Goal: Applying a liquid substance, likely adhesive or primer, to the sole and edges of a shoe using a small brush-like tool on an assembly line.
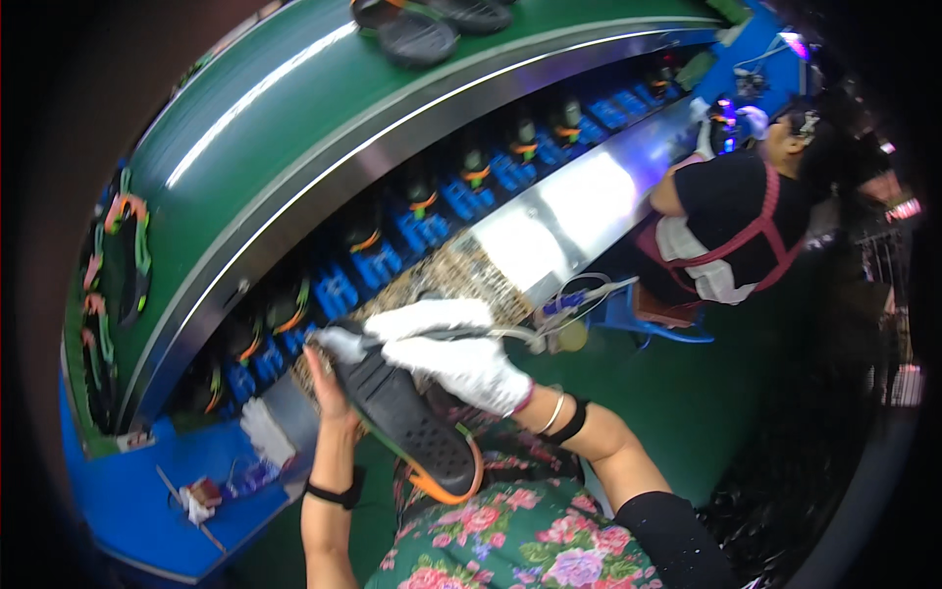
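Note:
A black shoe [404, 407] with a perforated end and an orange and green edge slants across the middle, its orange-edged end toward my body. Bare and ungloved, my left hand [331, 391] grips it along its left side near the far end. My right hand [446, 353], in a white glove, closes around a slim hand tool with a dark body and a pale, blurred tip [341, 344]. That tip is at the shoe's far end; whether it touches cannot be made out. A pale hose or cable runs from the glove to the right.
Beyond my hands, a line of blue holders [424, 228] carries shoes with orange parts. Behind it curves a green conveyor belt [265, 128] with black shoes [417, 37]. A white glove [265, 432] lies at the left on a bench. Another person [726, 216] sits at the right.

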Available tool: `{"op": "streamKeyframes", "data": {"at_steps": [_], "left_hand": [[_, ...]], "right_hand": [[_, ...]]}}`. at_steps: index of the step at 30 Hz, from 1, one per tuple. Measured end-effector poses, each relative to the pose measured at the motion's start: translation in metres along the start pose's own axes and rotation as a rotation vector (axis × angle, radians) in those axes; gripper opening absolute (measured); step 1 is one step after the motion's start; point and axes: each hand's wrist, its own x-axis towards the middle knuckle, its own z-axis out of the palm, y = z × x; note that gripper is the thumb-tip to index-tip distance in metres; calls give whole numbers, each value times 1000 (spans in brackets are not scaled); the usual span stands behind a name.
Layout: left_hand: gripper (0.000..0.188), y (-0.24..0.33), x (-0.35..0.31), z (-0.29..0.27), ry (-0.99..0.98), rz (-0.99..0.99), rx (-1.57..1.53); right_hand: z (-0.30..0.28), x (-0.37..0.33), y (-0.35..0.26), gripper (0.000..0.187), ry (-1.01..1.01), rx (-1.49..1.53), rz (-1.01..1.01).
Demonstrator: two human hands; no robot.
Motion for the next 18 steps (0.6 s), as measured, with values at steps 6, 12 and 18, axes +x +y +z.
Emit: {"op": "streamKeyframes", "data": {"at_steps": [6, 12, 18], "left_hand": [[132, -18, -62, 33, -626, -504, -678], [124, -30, -70, 31, -432, -500, -799], [118, 6, -60, 48, -479, -382, -1151]], "right_hand": [[-5, -6, -18, 22, 193, -26, 201], [2, -8, -17, 26, 74, -211, 192], [17, 12, -7, 25, -6, -504, -104]]}}
